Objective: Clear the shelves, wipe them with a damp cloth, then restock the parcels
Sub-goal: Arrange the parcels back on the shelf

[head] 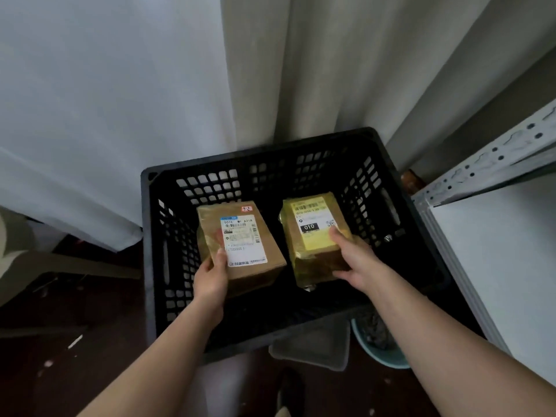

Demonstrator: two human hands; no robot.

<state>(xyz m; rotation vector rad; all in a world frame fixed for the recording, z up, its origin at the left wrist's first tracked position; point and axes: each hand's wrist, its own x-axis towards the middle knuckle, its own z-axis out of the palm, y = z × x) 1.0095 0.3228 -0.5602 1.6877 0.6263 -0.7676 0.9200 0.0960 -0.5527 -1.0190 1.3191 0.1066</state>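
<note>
Both hands are inside the black crate (301, 152) — the left hand (210, 278) grips the brown parcel (249, 266) at its near corner, and the right hand (358, 263) grips the yellow-wrapped parcel (313, 251). The white shelf (499, 242) stands just right of the crate.
</note>
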